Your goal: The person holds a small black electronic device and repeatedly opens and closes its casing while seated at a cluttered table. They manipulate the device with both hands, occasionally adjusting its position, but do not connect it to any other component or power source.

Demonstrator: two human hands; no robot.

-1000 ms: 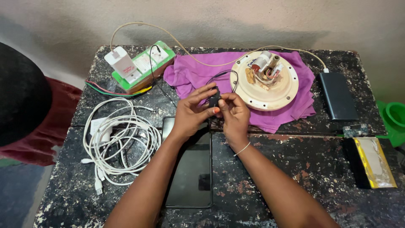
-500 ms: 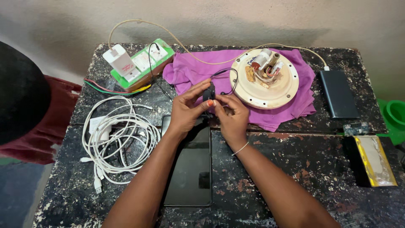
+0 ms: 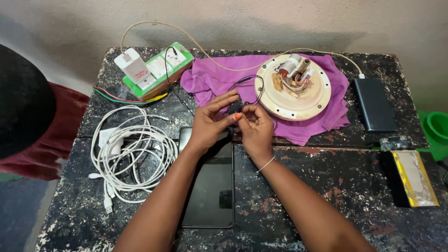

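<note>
Black small part pinched between left hand and right hand, thin wire trailing; judged light, rigid; best gripped by body, never wire

Your grip: round cream disc crowded right, phone lay just below, cable coil left; bare tabletop lower right was open.

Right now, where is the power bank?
In the head view, the black power bank lies at the table's far right, beside the purple cloth, a cream cable plugged into its top.
</note>
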